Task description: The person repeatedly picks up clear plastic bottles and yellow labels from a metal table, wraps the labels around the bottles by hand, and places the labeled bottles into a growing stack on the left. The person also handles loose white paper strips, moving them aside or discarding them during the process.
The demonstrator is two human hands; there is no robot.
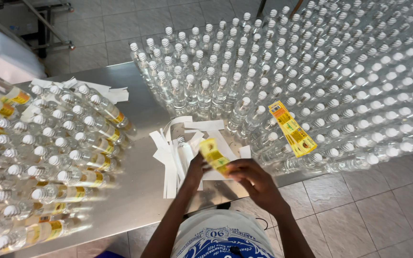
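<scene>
Both hands are up close together over the near edge of a shiny steel table [139, 191], working one small yellow label [213, 155]. The label looks like glossy printed paper, a bit curled and blurry. The left hand [194, 173] pinches its lower edge from underneath, fingers bunched. The right hand [250, 177] sits just right of it with fingertips curled onto the same label, so the label is held between the two, poking up above the fingers.

Right behind the hands is a messy fan of white paper strips [175, 160], thin and matte, probably backing peeled from stickers, though I can't tell for sure. A little past the right hand, a stack of yellow label sheets [291, 128] leans on top of bottle caps.

Beyond and to the right of the hands, a huge block of clear plastic bottles [340, 81] with white ribbed caps stands upright, no labels on them. To the left of the left hand, labelled bottles [72, 157] lie on their sides in rows, yellow bands showing.
</scene>
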